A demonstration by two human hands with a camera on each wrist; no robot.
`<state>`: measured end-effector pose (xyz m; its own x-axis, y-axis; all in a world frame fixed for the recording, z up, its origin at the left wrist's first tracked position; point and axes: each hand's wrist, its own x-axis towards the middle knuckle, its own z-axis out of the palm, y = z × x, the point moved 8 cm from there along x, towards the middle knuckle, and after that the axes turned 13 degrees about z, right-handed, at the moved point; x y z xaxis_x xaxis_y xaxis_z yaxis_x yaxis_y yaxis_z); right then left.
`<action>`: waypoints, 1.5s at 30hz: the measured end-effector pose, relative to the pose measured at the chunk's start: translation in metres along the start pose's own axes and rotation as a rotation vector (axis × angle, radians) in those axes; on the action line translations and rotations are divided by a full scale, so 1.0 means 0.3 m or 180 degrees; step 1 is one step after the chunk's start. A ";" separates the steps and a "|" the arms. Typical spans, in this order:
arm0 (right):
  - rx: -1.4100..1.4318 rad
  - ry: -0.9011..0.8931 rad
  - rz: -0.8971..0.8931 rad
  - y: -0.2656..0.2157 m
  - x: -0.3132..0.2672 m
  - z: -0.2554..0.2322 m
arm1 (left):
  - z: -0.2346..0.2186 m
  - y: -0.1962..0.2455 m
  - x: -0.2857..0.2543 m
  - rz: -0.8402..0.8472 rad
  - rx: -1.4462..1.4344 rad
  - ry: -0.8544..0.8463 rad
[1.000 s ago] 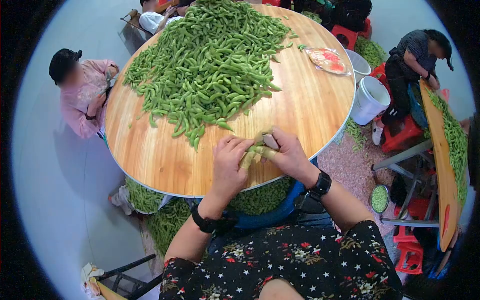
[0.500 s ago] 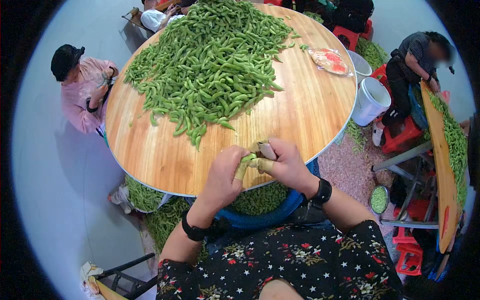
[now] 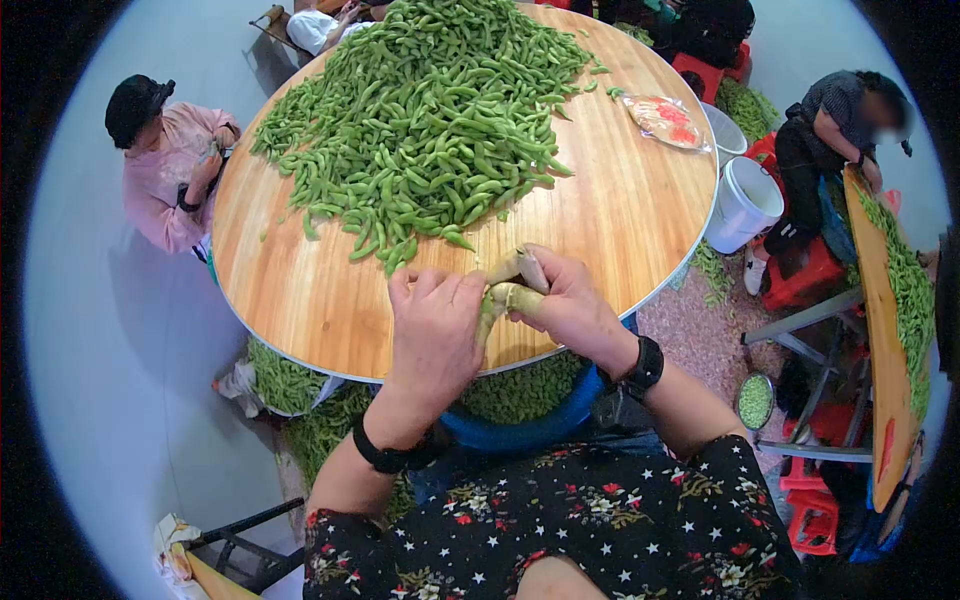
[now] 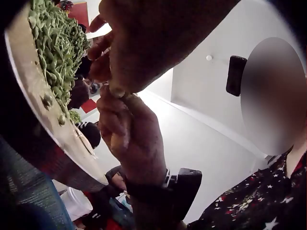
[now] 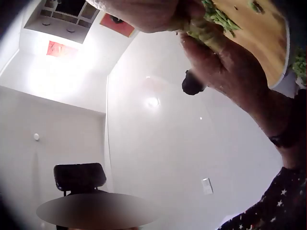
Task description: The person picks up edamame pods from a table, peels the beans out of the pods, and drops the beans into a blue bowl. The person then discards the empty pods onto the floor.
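Note:
In the head view, my left hand (image 3: pixel 437 335) is over the table's near edge, fingers loosely extended toward the pile of green pods (image 3: pixel 430 130). Its thumb meets the right thumb. My right hand (image 3: pixel 580 305) has curled fingers, with a gap between index finger and thumb. Yellowish-green coverings wrap thumbs and right index finger; a greyish piece (image 3: pixel 534 270) lies along that finger. Whether a pod is between the thumbs is hidden. The left wrist view shows the left hand (image 4: pixel 144 43) against the right hand (image 4: pixel 136 139); the right wrist view shows a wrapped thumb (image 5: pixel 208 36).
The round wooden table (image 3: pixel 620 220) carries a clear packet (image 3: pixel 665 122) at its right. A blue-rimmed tub (image 3: pixel 490 437) of green contents sits below the near edge. A white bucket (image 3: pixel 745 205) stands right. People sit around, one in pink (image 3: pixel 165 185) at left.
The left hand has shifted left and its fingers have spread out from the curled pose of half a second ago. The green pod seen between the hands then is no longer visible.

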<state>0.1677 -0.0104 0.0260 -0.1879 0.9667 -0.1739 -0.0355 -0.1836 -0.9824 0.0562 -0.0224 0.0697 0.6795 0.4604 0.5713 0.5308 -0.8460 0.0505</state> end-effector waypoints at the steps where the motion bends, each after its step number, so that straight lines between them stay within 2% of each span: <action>1: -0.0102 0.0045 -0.0048 -0.013 0.002 0.000 | 0.005 -0.006 0.003 0.0089 0.0037 -0.0079; 5: -0.0084 -0.0129 0.0014 -0.015 0.012 0.012 | -0.015 -0.016 0.018 0.0265 -0.0218 -0.0148; 7: -0.0673 0.0142 -0.0509 -0.040 0.002 0.016 | -0.005 -0.029 0.005 0.0140 -0.0243 -0.0188; 8: -0.0672 0.0142 -0.0514 -0.023 0.009 0.016 | 0.005 -0.039 -0.006 0.0020 -0.0282 -0.0237; 10: -0.1082 0.0562 -0.0991 -0.031 0.003 0.005 | 0.016 -0.030 -0.017 0.0035 -0.0240 -0.0167; 11: -0.1086 0.0559 -0.0994 -0.027 0.001 0.006 | 0.015 -0.028 -0.021 0.0042 -0.0201 -0.0094; 13: -0.0260 -0.0011 -0.0474 0.000 0.006 0.022 | 0.001 -0.019 -0.021 0.0147 -0.0338 -0.0143; 14: -0.0263 -0.0022 -0.0469 -0.007 -0.001 0.016 | -0.001 -0.008 -0.022 0.0258 -0.0478 -0.0197; 16: 0.0058 -0.0630 0.0572 0.066 -0.003 0.034 | 0.019 -0.006 -0.048 0.0314 -0.0633 -0.0242; 17: 0.0058 -0.0635 0.0575 0.070 -0.005 0.028 | 0.029 0.003 -0.062 0.0381 -0.0798 -0.0295; 19: 0.0341 -0.1062 0.1140 0.128 -0.015 0.049 | 0.020 0.012 -0.084 0.0342 -0.0900 -0.0313; 20: 0.0343 -0.1065 0.1149 0.137 -0.012 0.041 | 0.016 0.019 -0.097 0.0300 -0.1007 -0.0327; 22: 0.0088 -0.1031 0.0723 0.125 0.008 0.020 | -0.016 0.015 -0.147 0.0120 -0.0929 -0.0376; 23: 0.0092 -0.1040 0.0730 0.144 0.031 0.005 | -0.040 0.002 -0.180 -0.0048 -0.0833 -0.0407; 25: -0.2608 0.0737 -0.1280 0.033 0.042 -0.076 | -0.085 -0.046 -0.299 -0.0575 -0.0463 -0.0825; 26: -0.2884 0.0644 -0.1066 0.051 0.050 -0.069 | -0.115 -0.057 -0.358 -0.0781 -0.0233 -0.1116; 27: -0.2861 0.0632 -0.1082 0.043 0.043 -0.052 | -0.143 -0.068 -0.419 -0.0994 0.0001 -0.1411; 28: -0.3017 0.0563 -0.1038 0.041 0.038 -0.017 | -0.174 -0.065 -0.468 -0.1007 0.0031 -0.1420; 30: -0.3067 0.0370 -0.1033 0.047 0.033 0.062 | -0.211 -0.078 -0.555 -0.1190 0.0869 -0.1967; 31: -0.3063 0.0344 -0.1058 0.049 0.031 0.091 | -0.216 -0.081 -0.557 -0.1218 0.0890 -0.1962; 33: -0.3180 0.0070 -0.1479 0.040 0.007 0.163 | -0.234 -0.107 -0.524 -0.1421 0.0588 -0.1547; 34: -0.3227 0.0015 -0.1545 0.048 0.000 0.178 | -0.228 -0.125 -0.488 -0.1443 0.0297 -0.1079; 36: -0.3308 -0.0129 -0.1508 0.073 -0.021 0.185 | -0.161 -0.190 -0.432 -0.1440 -0.0043 -0.0782; 38: -0.3411 -0.0265 -0.1462 0.083 -0.049 0.174 | -0.107 -0.241 -0.316 -0.1123 -0.0169 -0.0371; 40: -0.3053 -0.0780 -0.1406 0.078 -0.086 0.178 | -0.033 -0.322 -0.245 -0.1433 -0.0209 -0.0334; 41: -0.3065 -0.0779 -0.1403 0.072 -0.089 0.177 | -0.013 -0.339 -0.213 -0.1432 -0.0217 -0.0325; 43: -0.2050 -0.0117 -0.1043 0.037 -0.060 0.097 | 0.028 -0.328 -0.149 -0.0960 -0.0230 -0.0453; 45: -0.1881 0.0013 -0.1057 0.033 -0.038 0.070 | 0.071 -0.341 -0.154 -0.0854 -0.0145 -0.0477</action>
<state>0.1488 -0.0269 0.0196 -0.2559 0.9558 0.1446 0.4520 0.2506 -0.8561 -0.0188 0.0485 0.0207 0.5872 0.7006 0.4055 0.6803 -0.6985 0.2217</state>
